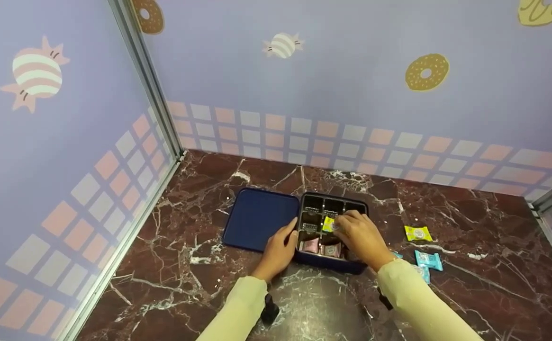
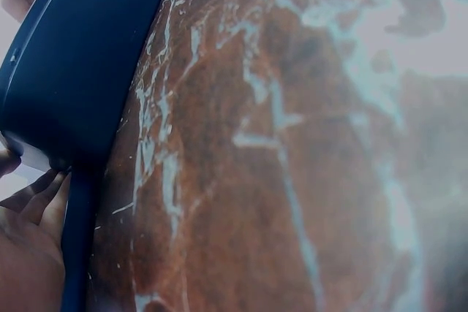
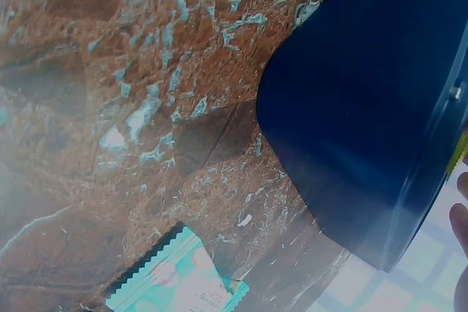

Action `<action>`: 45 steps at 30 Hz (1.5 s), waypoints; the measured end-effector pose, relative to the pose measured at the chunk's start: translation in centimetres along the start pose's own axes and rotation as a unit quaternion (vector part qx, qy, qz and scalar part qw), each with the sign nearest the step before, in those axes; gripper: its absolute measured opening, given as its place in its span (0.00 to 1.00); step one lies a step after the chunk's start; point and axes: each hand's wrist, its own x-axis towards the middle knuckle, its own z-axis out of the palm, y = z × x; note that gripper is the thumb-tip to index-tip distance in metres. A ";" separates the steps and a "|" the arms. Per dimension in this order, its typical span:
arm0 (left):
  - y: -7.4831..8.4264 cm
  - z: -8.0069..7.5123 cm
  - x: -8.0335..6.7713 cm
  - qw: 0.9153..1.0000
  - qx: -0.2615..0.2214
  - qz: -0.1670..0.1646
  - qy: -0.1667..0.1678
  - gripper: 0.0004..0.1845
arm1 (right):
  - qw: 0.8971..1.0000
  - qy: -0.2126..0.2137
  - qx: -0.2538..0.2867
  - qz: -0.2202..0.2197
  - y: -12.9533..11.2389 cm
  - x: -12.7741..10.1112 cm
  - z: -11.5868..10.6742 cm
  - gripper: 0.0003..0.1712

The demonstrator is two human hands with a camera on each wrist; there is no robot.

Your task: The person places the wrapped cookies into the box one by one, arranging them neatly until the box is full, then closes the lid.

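A dark blue box (image 1: pixel 329 263) with a black divided tray stands on the table. My left hand (image 1: pixel 278 251) holds its left side near the front corner; in the left wrist view, the fingers (image 2: pixel 47 199) meet the box wall. Over the tray, my right hand (image 1: pixel 362 237) pinches a yellow wrapped candy (image 1: pixel 329 224) at the middle compartment. Two pinkish wrapped candies, one at left (image 1: pixel 310 245) and another beside it (image 1: pixel 331 250), lie in the front row. My right hand hides part of the tray's right column.
The blue lid (image 1: pixel 261 219) lies left of the box. To the right are a yellow wrapped candy (image 1: pixel 418 233) and several blue ones, including one blue candy (image 1: pixel 428 260) also seen from the right wrist. Patterned panels (image 1: pixel 304 85) bound the marbled table (image 1: pixel 200 199) behind and at the sides.
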 end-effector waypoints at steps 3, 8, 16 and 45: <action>0.0 0.0 0.0 1.000 0.000 -0.001 0.000 0.24 | 1.000 -0.004 0.004 0.003 0.0 0.0 0.1 0.11; 0.0 -0.1 0.0 1.000 -0.004 0.005 0.002 0.24 | 1.000 -0.010 0.008 0.008 -0.1 0.2 0.2 0.10; -0.2 0.0 0.0 1.000 0.001 0.001 -0.004 0.24 | 1.000 -0.017 -0.002 0.011 -0.3 0.4 0.4 0.08; -0.3 0.0 0.0 1.000 -0.003 -0.002 -0.008 0.25 | 0.999 -0.038 -0.006 -0.004 -0.6 0.8 1.1 0.05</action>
